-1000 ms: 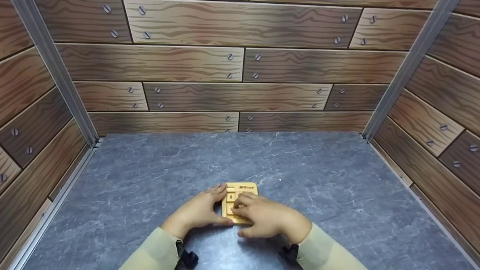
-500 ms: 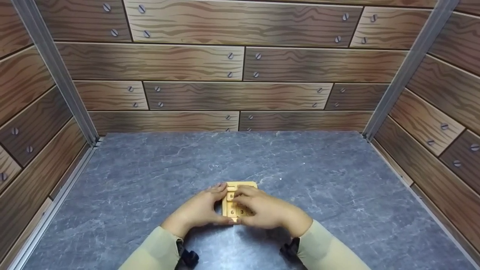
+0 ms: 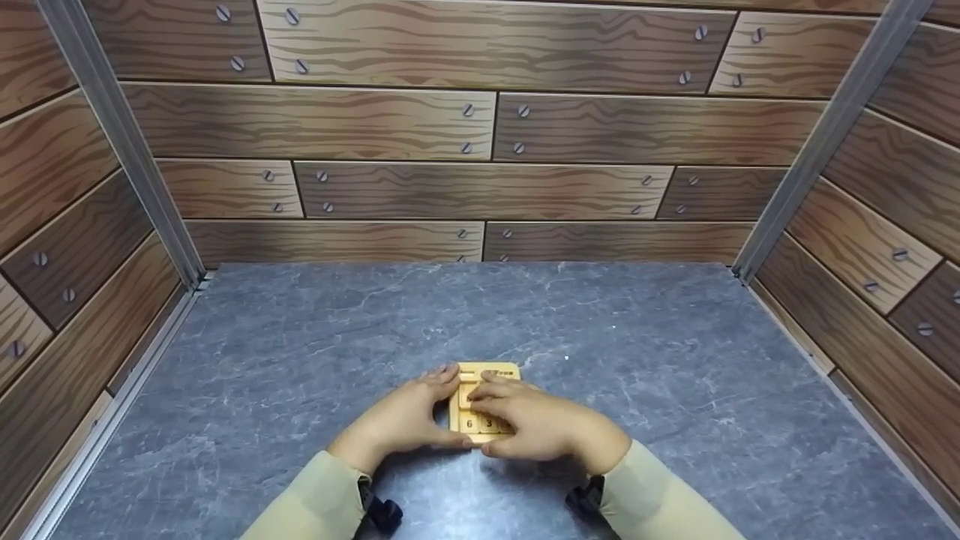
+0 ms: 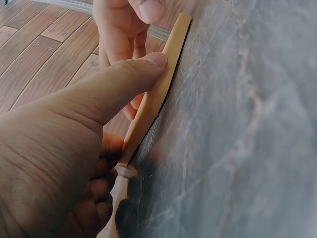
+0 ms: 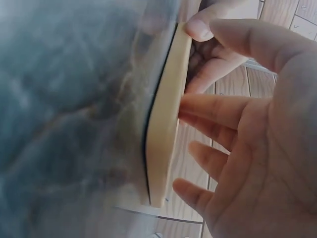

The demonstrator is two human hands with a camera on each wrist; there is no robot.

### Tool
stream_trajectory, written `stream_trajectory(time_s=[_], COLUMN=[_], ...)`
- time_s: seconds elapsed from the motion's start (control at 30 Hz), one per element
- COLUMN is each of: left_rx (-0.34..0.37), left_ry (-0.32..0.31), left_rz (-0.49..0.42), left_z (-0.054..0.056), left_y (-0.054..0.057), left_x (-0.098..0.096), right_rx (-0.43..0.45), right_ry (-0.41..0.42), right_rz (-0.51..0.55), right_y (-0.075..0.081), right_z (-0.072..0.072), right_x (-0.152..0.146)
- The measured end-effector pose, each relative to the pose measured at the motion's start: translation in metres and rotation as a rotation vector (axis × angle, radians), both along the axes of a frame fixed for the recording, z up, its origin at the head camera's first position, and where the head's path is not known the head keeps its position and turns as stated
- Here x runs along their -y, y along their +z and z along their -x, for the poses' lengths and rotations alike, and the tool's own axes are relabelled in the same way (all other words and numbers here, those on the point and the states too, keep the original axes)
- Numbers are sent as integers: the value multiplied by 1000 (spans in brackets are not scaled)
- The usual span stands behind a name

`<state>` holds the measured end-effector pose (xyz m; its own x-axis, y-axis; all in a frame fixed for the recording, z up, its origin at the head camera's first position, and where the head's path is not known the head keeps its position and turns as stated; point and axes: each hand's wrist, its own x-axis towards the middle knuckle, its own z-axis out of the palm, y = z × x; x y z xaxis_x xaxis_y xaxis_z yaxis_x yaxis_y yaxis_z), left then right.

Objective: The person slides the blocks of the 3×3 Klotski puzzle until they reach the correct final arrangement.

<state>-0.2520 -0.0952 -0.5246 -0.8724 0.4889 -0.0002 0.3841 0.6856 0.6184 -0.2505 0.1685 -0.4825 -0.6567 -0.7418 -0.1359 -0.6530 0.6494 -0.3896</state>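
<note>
Two pale sleeves come in from the near edge, the left sleeve (image 3: 311, 491) and the right sleeve (image 3: 667, 495), each with a black wrist mount at its cuff. Ahead of them the left hand (image 3: 397, 420) keeps a firm-looking grip: its thumb presses the near edge of a yellow number board (image 3: 487, 367) while its fingers bend round the far left corner. The right hand (image 3: 540, 420) has a looser grip, pinching nothing that shows; a fingertip touches the board's face, the other fingers are spread, and the thumb lies close to the near edge.

The board lies flat on the table, between the hands. Its near row shows a tile marked 6 (image 3: 469, 424) and a tile marked 3 (image 3: 489, 424); tiles farther up are mostly hidden under the right fingers. I judge the board light and stiff, with a smooth face, so it could skid under a sideways push; the rim is the place to hold it, and single fingertips suit the small tiles.

Beyond stretches the grey marbled table (image 3: 480, 315), then a plank-patterned back wall (image 3: 487, 135) between metal posts.
</note>
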Motion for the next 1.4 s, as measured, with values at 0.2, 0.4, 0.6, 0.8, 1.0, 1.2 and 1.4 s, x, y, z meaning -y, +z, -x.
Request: stream_trajectory(time_s=[0.2,0.4,0.6,0.8,1.0,1.2,1.4], left_rx=[5,11,9,16,20,-3,2], left_ry=[-3,1,-6,3,-3,-1,-3], left_rz=[-6,6,16,27,27,25,21], left_z=[0,1,0,0,1,1,1], left_y=[-2,0,0,0,2,2,1], left_x=[0,-1,-1,-1,-1,-1,-1], right_rx=[14,61,60,2,-101,-207,-191], right_ry=[45,50,-62,-94,-97,-76,-65], right_rz=[-1,-7,7,-13,-31,-80,-81], right_y=[3,4,7,1,-1,-1,-3], right_z=[0,5,17,19,15,12,12], right_x=[-1,-11,-25,-21,-15,-10,-11])
